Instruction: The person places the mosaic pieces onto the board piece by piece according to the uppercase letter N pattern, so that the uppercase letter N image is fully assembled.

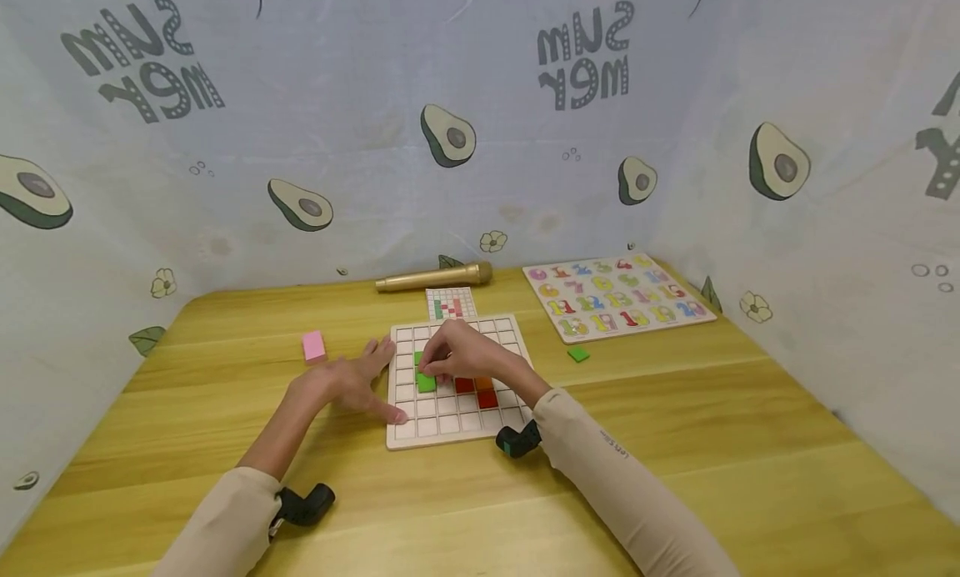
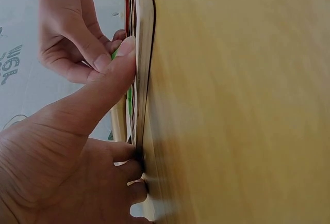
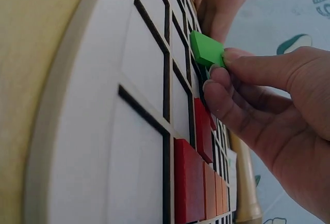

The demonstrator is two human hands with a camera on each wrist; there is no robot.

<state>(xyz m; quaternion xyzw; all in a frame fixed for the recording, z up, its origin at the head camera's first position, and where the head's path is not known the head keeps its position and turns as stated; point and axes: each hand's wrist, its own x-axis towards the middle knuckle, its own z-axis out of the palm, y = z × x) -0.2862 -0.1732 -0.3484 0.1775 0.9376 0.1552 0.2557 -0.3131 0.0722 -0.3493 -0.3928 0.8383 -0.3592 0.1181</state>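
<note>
A white grid board (image 1: 427, 428) with a pale wooden edge lies on the table. My right hand (image 1: 467, 350) is over its middle and pinches a green square tile (image 3: 207, 49) between thumb and fingers, the tile tilted at the grid. Another green tile (image 1: 417, 358) shows just beyond it. Red tiles (image 1: 487, 399) and an orange tile (image 1: 484, 383) sit in cells beneath the right wrist; the hand partly hides the cells there. My left hand (image 1: 352, 383) rests along the board's left side, thumb pressing the near corner, other fingers spread against the edge.
Behind the board lie a small pattern card (image 1: 451, 303) and a gold microphone (image 1: 435, 278). A number puzzle board (image 1: 617, 300) is at the back right, a loose green tile (image 1: 578, 354) in front of it. Left of the grid stands a pink block (image 1: 314, 346).
</note>
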